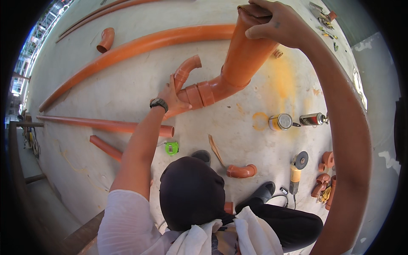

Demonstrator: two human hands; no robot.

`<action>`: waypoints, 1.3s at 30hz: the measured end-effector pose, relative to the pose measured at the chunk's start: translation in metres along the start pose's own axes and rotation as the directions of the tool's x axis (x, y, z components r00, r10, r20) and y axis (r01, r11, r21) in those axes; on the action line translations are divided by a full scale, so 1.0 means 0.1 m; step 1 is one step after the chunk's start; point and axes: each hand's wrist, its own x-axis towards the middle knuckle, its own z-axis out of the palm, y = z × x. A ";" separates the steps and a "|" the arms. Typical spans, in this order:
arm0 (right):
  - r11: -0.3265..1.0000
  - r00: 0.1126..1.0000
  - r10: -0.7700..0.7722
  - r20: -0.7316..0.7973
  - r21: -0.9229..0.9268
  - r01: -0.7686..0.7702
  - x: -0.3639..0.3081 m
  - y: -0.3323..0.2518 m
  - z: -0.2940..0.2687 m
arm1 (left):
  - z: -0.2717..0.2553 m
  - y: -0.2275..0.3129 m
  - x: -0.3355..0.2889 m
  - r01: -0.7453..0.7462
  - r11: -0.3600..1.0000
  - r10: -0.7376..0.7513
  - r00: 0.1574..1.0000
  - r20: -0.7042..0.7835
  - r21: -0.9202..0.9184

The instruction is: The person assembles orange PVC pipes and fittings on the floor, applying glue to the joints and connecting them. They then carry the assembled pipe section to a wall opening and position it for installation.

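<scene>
Pale grey concrete floor, scuffed and stained with orange-yellow paint

Loose pipes and tools lie around the person's two bare hands. The left hand, with a black wristwatch at its wrist, grips a reddish-orange plastic branch fitting, thumb and fingers spread around it. Farther forward and to the right, the right hand grips the upper rim of a wide, bright orange plastic pipe, its thumb pressed on the outside. That pipe slants between the hands, its lower end joined to the branch fitting through a bent orange section. A smaller, curved reddish-orange elbow stands out from the fitting, just beyond the left hand.

Forward of the left hand, a long orange plastic pipe sweeps leftward. Nearer the body than that hand lie a slim reddish-orange pipe and a lime-green tape measure. Bodyward of the right hand, a round yellow-labelled metal can sits near a dark, cylindrical canister; nearer the body again lies a yellow-and-black angle grinder with a dark disc.
</scene>
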 end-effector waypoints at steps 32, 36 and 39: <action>0.994 0.998 -0.055 0.002 -0.095 0.055 0.12 0.49 -0.24 | 0.17 -0.28 0.50 0.310 0.521 -0.140 0.950 0.279 -0.795; 0.987 0.995 -0.097 0.002 -0.127 0.096 0.32 0.65 -0.58 | 0.67 0.14 0.38 0.184 0.288 -0.118 0.981 0.156 -0.940; 0.988 0.999 -0.036 0.033 -0.147 0.041 0.47 0.68 -0.64 | 1.08 0.61 0.12 0.070 0.051 -0.233 0.971 0.056 -0.996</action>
